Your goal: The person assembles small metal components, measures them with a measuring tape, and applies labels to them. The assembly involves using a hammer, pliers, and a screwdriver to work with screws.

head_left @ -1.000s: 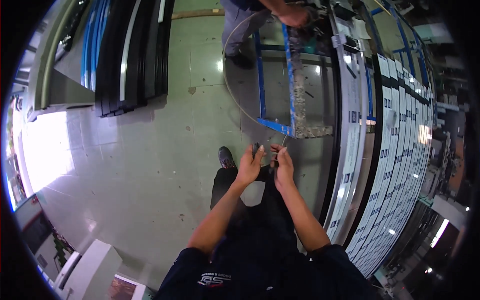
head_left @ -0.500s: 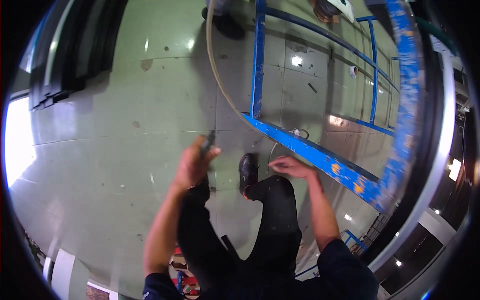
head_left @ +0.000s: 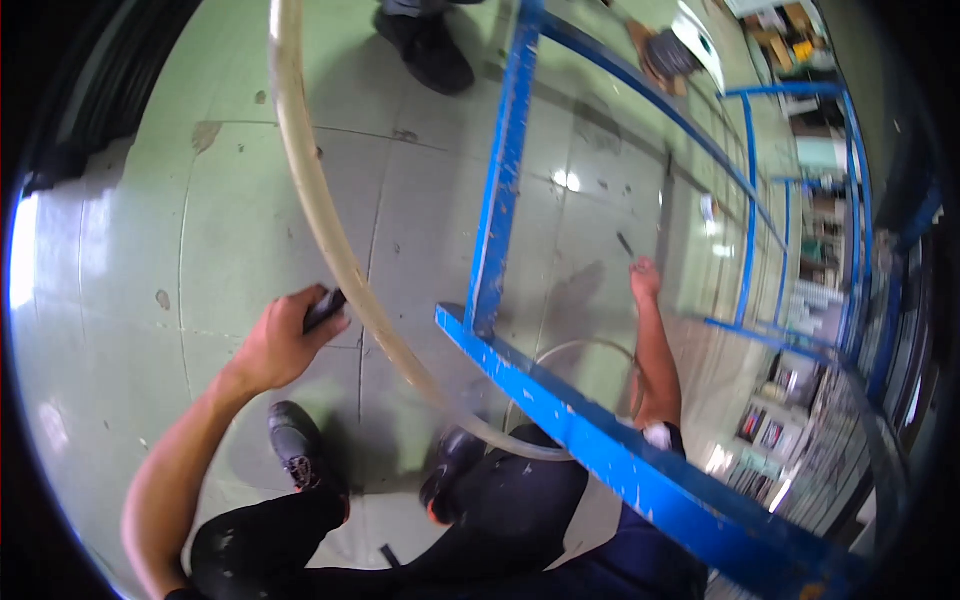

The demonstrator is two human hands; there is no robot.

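Note:
My left hand is closed around a short black tool, whose exact kind I cannot make out. It is held above the floor beside a pale, curved hose. On the other side of the blue metal frame, my right arm reaches down past its lower bar. My right hand is small in view, with fingers slightly apart and nothing visible in them. Just beyond its fingertips a thin dark stick-like piece lies on the floor.
Chipped blue bars stand between my two arms. Ahead is another person's black shoe. A dark spool and a small white roll are past the frame. Shelves with boxes line the right side; dark stacked profiles the left.
My right hand has moved forward and right, over to the dark piece inside the frame. My left hand has moved left, keeping the black tool. The view has tilted, and the hose appears closer.

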